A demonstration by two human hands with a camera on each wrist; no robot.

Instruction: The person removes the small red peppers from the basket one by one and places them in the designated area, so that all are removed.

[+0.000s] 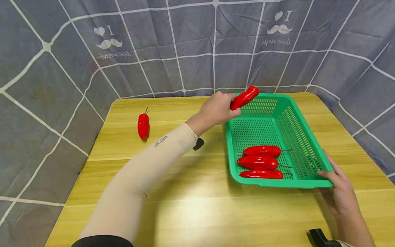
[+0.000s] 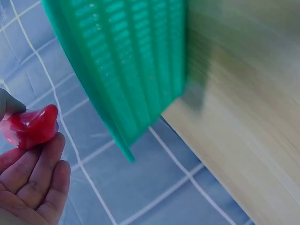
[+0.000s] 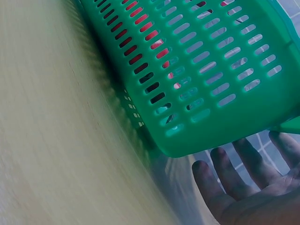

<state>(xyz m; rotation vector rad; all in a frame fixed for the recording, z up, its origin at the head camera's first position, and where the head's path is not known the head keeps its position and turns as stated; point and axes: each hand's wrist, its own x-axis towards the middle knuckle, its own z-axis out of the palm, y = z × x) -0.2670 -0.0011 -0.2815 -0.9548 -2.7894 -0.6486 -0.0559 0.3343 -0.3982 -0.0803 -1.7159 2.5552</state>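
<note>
A red chili pepper is gripped by my left hand above the far left rim of a green plastic basket. The left wrist view shows this pepper pinched between thumb and fingers, outside the basket wall. Three more red peppers lie side by side in the near part of the basket, stems pointing right. My right hand holds the basket's near right corner, thumb over the rim and fingers outside. In the right wrist view, those fingers spread beside the slotted wall.
Another red pepper lies on the wooden table at the far left, its stem pointing away. A grey cloth with white grid lines hangs behind the table and at its sides.
</note>
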